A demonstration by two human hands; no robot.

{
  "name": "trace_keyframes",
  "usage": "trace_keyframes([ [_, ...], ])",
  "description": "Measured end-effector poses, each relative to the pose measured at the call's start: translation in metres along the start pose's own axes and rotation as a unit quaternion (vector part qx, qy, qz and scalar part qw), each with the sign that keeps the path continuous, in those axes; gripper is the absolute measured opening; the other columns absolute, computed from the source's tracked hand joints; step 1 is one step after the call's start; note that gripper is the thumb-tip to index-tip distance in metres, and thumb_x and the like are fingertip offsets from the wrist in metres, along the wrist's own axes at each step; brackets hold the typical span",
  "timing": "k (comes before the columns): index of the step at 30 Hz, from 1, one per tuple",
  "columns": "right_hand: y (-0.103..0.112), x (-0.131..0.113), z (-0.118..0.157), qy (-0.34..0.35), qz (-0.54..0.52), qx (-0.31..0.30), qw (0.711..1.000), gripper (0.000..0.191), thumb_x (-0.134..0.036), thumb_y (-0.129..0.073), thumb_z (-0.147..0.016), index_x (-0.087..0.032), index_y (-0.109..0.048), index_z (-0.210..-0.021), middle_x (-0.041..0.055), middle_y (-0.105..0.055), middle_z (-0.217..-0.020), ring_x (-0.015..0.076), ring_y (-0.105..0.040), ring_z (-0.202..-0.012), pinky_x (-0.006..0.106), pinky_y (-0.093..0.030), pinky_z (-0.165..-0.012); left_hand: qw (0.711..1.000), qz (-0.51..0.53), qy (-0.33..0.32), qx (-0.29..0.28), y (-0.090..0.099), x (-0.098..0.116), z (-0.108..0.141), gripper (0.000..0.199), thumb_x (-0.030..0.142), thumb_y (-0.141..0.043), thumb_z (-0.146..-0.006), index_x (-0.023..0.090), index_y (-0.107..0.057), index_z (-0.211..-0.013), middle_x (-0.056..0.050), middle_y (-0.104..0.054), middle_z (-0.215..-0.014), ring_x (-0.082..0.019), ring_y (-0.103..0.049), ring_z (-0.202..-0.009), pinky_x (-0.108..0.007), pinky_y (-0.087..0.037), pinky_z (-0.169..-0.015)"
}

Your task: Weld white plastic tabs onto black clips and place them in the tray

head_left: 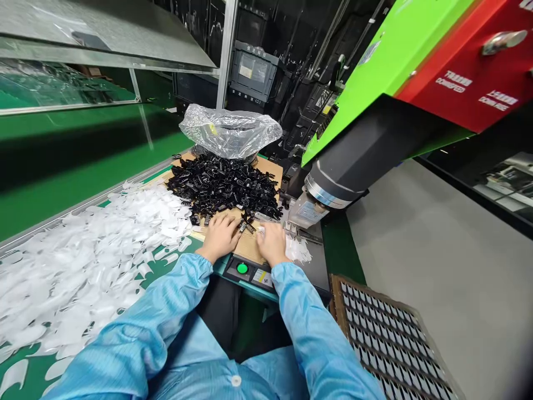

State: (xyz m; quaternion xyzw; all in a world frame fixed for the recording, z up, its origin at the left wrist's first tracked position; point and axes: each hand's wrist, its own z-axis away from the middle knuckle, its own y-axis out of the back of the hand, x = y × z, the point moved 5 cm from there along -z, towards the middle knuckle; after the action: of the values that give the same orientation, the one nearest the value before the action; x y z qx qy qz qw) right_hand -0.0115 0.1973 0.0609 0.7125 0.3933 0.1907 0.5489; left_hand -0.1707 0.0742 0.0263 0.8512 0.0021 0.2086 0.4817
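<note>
My left hand (220, 234) is at the front edge of a heap of small black parts (225, 180), fingers curled over the cardboard, with a black piece (242, 226) by its fingertips. To its right, my right hand (272, 243) is closed, its fingertips near a small white bit; what it holds, if anything, is too small to name. Bare cardboard (249, 247) shows between the hands. Many thin white pieces (104, 250) spread across the green table on the left. A smaller group of white pieces (297, 250) lies right of my right hand.
A green and red machine (375, 72) leans in from the right, its head (310, 208) close beside my right hand. A green button (242, 268) sits at the table's front. Behind the heap is a clear plastic bag (231, 133). A filled tray (391, 333) stands lower right.
</note>
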Motion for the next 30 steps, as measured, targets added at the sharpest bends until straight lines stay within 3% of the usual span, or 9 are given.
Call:
trace_keyframes([
  [5, -0.025, -0.030, -0.023, 0.012, 0.004, -0.059, 0.998, 0.023, -0.023, -0.062, -0.098, -0.019, -0.066, -0.120, 0.0123, -0.073, -0.116, 0.0306, -0.054, -0.115, 0.042, -0.042, -0.101, 0.999, 0.004, -0.029, -0.014, -0.006, 0.010, -0.002, 0.039, 0.037, -0.055, -0.104, 0.031, -0.070, -0.139, -0.012, -0.073, -0.137, -0.039, -0.044, -0.153, -0.069, -0.013, -0.129],
  [7, -0.025, -0.031, -0.026, 0.015, -0.021, -0.064, 0.998, 0.025, -0.018, -0.059, -0.098, -0.018, -0.065, -0.122, 0.0119, -0.073, -0.117, 0.0290, -0.055, -0.115, 0.041, -0.044, -0.102, 1.000, 0.007, -0.024, -0.017, -0.007, 0.009, -0.003, 0.036, 0.037, -0.056, -0.103, 0.029, -0.071, -0.134, -0.013, -0.076, -0.128, -0.038, -0.049, -0.149, -0.070, -0.011, -0.129],
  [10, -0.013, -0.025, -0.021, 0.017, -0.092, -0.021, 0.995, 0.037, -0.014, -0.053, -0.097, -0.018, -0.061, -0.133, 0.0116, -0.070, -0.125, 0.0264, -0.057, -0.118, 0.039, -0.046, -0.106, 1.000, -0.001, -0.012, -0.017, -0.006, 0.006, -0.003, 0.031, 0.039, -0.059, -0.102, 0.027, -0.072, -0.127, -0.015, -0.077, -0.122, -0.038, -0.053, -0.144, -0.071, -0.012, -0.129],
  [12, -0.001, -0.015, -0.010, 0.004, -0.146, 0.019, 0.989, 0.043, -0.015, -0.049, -0.097, -0.020, -0.060, -0.139, 0.0116, -0.067, -0.130, 0.0252, -0.060, -0.117, 0.038, -0.049, -0.104, 1.000, -0.010, 0.000, -0.013, -0.005, 0.005, -0.003, 0.029, 0.042, -0.060, -0.101, 0.026, -0.072, -0.123, -0.015, -0.076, -0.120, -0.038, -0.054, -0.142, -0.070, -0.013, -0.129],
  [15, 0.016, 0.013, 0.013, -0.031, -0.200, 0.060, 0.977, 0.040, -0.019, -0.045, -0.099, -0.021, -0.067, -0.132, 0.0118, -0.065, -0.124, 0.0238, -0.064, -0.105, 0.037, -0.054, -0.097, 0.999, -0.025, 0.020, -0.008, -0.003, 0.004, -0.004, 0.027, 0.045, -0.060, -0.101, 0.026, -0.072, -0.115, -0.016, -0.074, -0.119, -0.038, -0.055, -0.138, -0.070, -0.015, -0.128],
  [22, 0.042, 0.101, 0.059, -0.119, -0.216, 0.179, 0.952, 0.034, -0.028, -0.051, -0.097, -0.015, -0.073, -0.120, 0.0145, -0.072, -0.114, 0.0241, -0.069, -0.096, 0.038, -0.059, -0.092, 0.999, -0.036, 0.002, -0.010, -0.002, 0.004, -0.001, 0.022, 0.034, -0.057, -0.100, 0.025, -0.075, -0.109, -0.015, -0.077, -0.116, -0.038, -0.054, -0.139, -0.072, -0.010, -0.127],
  [27, 0.044, 0.138, 0.056, -0.150, -0.172, 0.190, 0.955, 0.041, -0.023, -0.044, -0.101, -0.017, -0.074, -0.128, 0.0150, -0.074, -0.129, 0.0254, -0.069, -0.116, 0.041, -0.056, -0.105, 0.999, -0.021, 0.013, 0.028, 0.011, 0.006, -0.003, 0.024, 0.034, -0.057, -0.102, 0.029, -0.077, -0.112, -0.009, -0.080, -0.118, -0.035, -0.056, -0.138, -0.067, -0.010, -0.129],
  [30, 0.038, 0.140, 0.046, -0.143, -0.135, 0.176, 0.965, 0.040, -0.025, -0.044, -0.105, -0.019, -0.075, -0.130, 0.0140, -0.073, -0.129, 0.0260, -0.067, -0.119, 0.041, -0.053, -0.108, 0.998, 0.005, 0.008, 0.058, 0.016, 0.030, -0.016, 0.025, 0.040, -0.056, -0.105, 0.032, -0.078, -0.115, -0.005, -0.081, -0.119, -0.031, -0.060, -0.133, -0.060, -0.017, -0.130],
])
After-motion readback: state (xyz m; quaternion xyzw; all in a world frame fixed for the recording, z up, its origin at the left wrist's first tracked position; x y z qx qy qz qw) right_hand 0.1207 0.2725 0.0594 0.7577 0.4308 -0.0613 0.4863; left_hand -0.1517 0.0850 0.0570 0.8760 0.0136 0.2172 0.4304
